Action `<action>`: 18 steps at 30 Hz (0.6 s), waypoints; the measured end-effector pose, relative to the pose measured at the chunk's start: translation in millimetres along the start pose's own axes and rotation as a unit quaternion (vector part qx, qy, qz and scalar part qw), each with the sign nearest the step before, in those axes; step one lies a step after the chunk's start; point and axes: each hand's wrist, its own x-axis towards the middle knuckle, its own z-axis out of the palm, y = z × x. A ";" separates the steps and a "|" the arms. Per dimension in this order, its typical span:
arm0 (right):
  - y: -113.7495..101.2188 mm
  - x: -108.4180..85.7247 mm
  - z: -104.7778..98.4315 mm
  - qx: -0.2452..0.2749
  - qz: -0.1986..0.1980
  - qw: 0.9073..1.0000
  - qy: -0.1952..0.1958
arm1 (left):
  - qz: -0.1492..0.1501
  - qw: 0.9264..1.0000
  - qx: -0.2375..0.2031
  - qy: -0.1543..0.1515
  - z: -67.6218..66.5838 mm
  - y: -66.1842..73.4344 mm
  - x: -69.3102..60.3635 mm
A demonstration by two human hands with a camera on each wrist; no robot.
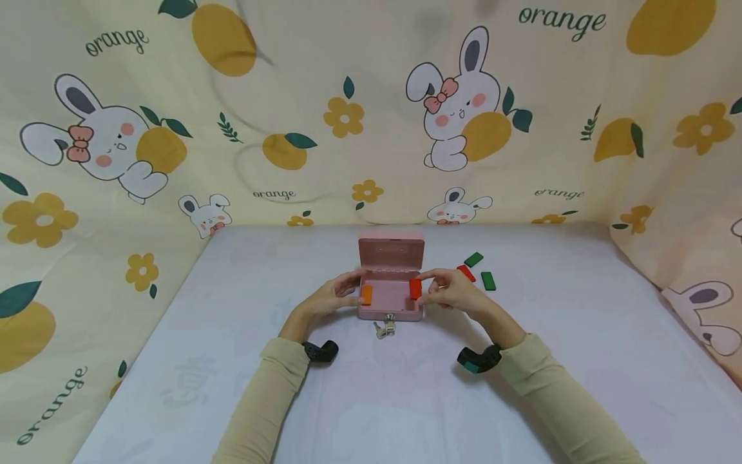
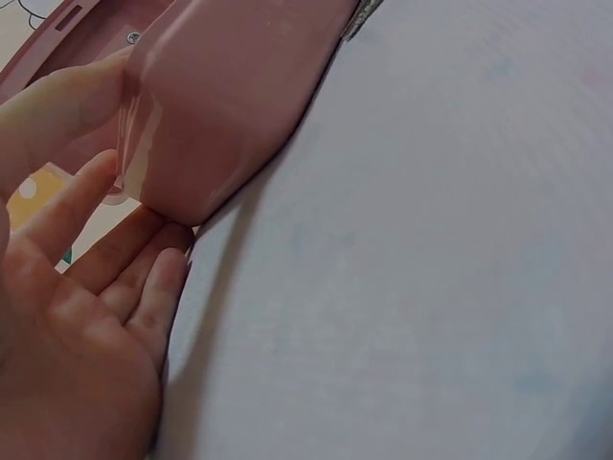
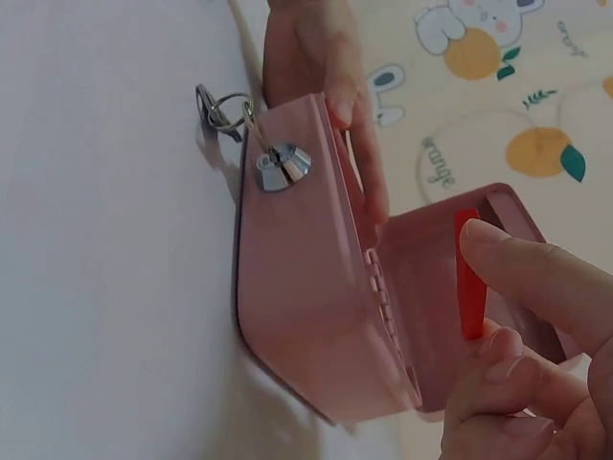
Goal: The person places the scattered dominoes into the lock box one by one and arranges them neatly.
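Note:
A pink metal cash box (image 1: pixel 391 315) stands with its lid (image 1: pixel 391 252) raised. My left hand (image 1: pixel 329 296) holds the box at its left side, with the thumb by the rim and the fingers along the wall. Inside, near that side, an orange block (image 1: pixel 366 295) stands upright. My right hand (image 1: pixel 455 290) pinches a red block (image 1: pixel 415 289) between thumb and fingers over the right part of the box. In the right wrist view this red block (image 3: pixel 469 278) is seen edge-on, apart from the box wall.
Keys (image 1: pixel 380 330) hang from the lock (image 1: pixel 390 318) at the box's front. Right of the box, behind my right hand, lie another red block (image 1: pixel 466 273) and two green blocks (image 1: pixel 473 259). A patterned cloth (image 1: pixel 371 116) hangs behind the white table (image 1: pixel 371 412).

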 end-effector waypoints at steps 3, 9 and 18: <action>-1.6 4.1 3.3 0.000 0.004 1.000 0.002 | 0.004 1.000 0.003 -0.002 -0.6 -0.1 0.2; -3.3 10.7 9.6 -0.007 0.006 1.000 0.012 | 0.003 1.000 0.003 -0.001 0.5 0.7 -0.4; -9.6 16.5 15.7 -0.005 -0.001 1.000 0.001 | -0.002 1.000 0.005 0.003 0.7 1.5 -0.9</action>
